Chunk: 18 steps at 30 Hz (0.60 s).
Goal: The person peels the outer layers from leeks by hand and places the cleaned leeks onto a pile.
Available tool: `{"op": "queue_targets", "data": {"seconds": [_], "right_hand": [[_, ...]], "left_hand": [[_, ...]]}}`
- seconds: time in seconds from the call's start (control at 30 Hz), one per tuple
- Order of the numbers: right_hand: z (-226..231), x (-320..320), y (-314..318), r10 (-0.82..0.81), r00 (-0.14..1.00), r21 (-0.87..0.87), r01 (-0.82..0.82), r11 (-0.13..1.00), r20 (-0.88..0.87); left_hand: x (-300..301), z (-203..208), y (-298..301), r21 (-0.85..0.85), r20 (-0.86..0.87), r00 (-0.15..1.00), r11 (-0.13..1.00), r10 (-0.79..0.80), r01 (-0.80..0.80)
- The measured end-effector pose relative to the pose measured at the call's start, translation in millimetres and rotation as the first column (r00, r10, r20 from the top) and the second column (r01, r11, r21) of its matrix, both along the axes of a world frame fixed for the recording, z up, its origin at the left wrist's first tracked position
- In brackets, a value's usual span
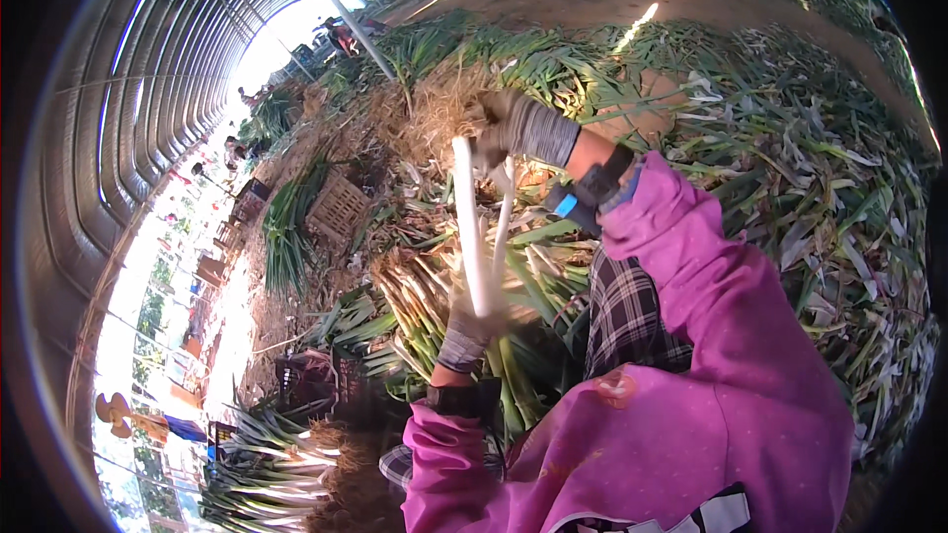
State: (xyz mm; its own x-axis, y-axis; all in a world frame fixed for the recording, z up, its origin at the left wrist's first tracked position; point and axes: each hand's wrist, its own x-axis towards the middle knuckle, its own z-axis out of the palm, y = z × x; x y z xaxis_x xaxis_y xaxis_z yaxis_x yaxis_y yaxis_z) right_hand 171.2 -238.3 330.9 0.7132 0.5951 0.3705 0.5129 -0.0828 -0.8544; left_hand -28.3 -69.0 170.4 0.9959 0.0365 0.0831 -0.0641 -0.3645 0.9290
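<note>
Two long green onions [469, 222] stand upright in front of me, with white shanks above and green leaves below. My left hand [466, 334], in a grey knitted glove, is closed around their lower part. At the top ends of the shanks is my right hand [499, 130], gloved too; its fingers are smeared by motion and their grip is unclear. Beside it spreads a tan tangle of roots [444, 114]. Uncleaned green onions [415, 301] lie just beyond and left of my left hand.
Green onions with white shanks and roots [286, 479] lie at lower left. A slatted crate [339, 207] sits further off to the left. Stripped leaves [790, 188] cover the ground on the right. A slanted pole [341, 10] stands at the far left, under the arched roof.
</note>
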Motion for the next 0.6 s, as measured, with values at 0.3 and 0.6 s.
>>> {"op": "queue_targets", "data": {"seconds": [0.3,0.6], "right_hand": [[-24.6,97.0,-85.8,-0.667,0.53,0.009,0.779,0.626,0.524],[-98.5,148.8,-225.9,-0.634,0.044,-0.084,0.996,-0.033,0.772]], "left_hand": [[28.8,27.3,-12.1,0.231,0.087,0.996,0.971,0.034,-0.054],[35.6,114.5,40.4,-0.334,0.406,0.887,0.939,0.222,-0.083]]}}
